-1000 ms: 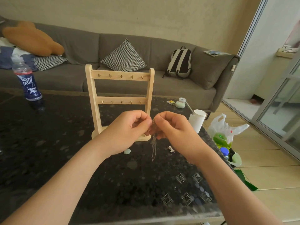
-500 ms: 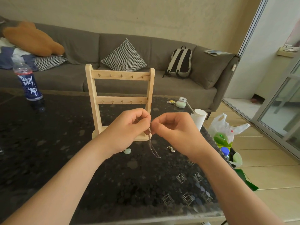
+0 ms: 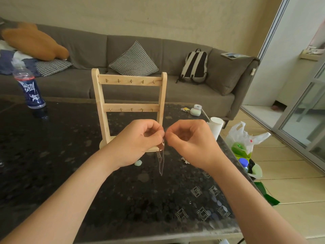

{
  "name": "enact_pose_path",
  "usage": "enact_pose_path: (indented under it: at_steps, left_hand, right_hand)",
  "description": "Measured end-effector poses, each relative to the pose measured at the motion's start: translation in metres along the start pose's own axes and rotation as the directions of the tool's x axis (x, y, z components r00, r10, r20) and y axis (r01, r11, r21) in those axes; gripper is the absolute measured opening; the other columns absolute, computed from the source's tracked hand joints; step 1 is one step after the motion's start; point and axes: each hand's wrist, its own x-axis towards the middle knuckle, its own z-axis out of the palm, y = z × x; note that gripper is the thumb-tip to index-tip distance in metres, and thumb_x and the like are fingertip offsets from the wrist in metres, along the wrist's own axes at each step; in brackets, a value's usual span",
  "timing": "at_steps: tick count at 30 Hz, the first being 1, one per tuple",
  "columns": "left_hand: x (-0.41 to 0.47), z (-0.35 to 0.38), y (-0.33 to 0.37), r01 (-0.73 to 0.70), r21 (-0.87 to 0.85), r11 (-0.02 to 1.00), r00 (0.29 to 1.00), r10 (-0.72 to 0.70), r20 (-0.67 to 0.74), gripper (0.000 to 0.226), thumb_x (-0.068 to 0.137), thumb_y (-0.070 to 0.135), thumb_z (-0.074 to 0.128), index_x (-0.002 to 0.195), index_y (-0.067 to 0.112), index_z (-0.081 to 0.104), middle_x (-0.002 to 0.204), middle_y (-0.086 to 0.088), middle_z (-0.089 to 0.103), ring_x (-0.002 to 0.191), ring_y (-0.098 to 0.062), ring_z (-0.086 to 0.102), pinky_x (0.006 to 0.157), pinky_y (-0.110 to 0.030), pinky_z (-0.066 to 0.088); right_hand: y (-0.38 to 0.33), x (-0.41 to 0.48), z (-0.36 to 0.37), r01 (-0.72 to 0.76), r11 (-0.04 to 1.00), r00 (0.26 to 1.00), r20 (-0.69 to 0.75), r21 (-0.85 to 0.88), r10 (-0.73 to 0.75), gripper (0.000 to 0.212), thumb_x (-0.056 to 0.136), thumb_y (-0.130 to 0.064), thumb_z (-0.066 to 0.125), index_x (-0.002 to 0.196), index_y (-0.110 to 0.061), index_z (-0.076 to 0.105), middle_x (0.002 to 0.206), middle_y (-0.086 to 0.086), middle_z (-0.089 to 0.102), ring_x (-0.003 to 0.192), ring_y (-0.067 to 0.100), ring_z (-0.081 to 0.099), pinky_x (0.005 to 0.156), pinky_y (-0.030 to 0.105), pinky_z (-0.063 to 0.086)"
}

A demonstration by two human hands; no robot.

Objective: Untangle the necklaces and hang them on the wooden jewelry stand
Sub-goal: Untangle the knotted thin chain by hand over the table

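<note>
Over the dark worktop (image 3: 123, 199) at frame centre, the left hand (image 3: 139, 138) and right hand (image 3: 191, 140) meet fingertip to fingertip. Each grip pinches the top of the tangled necklaces (image 3: 161, 161), whose thin chains hang down between the wrists. Just behind stands the wooden jewelry stand (image 3: 129, 80); a bottle (image 3: 31, 90) sits upper left.

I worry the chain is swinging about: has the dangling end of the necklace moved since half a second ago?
Yes. The hanging end of the necklace swung left, toward the pale green stone.
</note>
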Motion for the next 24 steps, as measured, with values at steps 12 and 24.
enact_pose_path:
  at_steps: [12,24]
  left_hand:
    - [0.0,0.003,0.004,0.002,-0.024,1.0,0.997,-0.004,-0.081,0.007,0.103,0.024,0.061,0.1,0.023,0.067,0.099,0.0,0.074,0.101,-0.023,0.073,0.099,-0.05,0.06]
    - [0.0,0.002,0.007,0.064,-0.27,0.961,0.914,-0.165,-0.371,0.02,0.083,0.027,0.077,0.096,0.017,0.065,0.092,-0.006,0.074,0.096,-0.024,0.075,0.095,-0.051,0.062]
  right_hand:
    - [-0.009,0.001,0.002,-0.121,0.969,0.99,-0.039,0.217,0.132,0.021,0.094,-0.002,0.065,0.077,-0.006,0.075,0.068,0.004,0.074,0.055,0.0,0.058,0.056,0.011,0.044]
    - [-0.007,0.002,0.003,-0.175,0.904,0.972,-0.076,0.39,0.221,0.025,0.09,-0.013,0.055,0.068,-0.015,0.064,0.07,0.004,0.067,0.077,0.027,0.051,0.075,0.044,0.042]
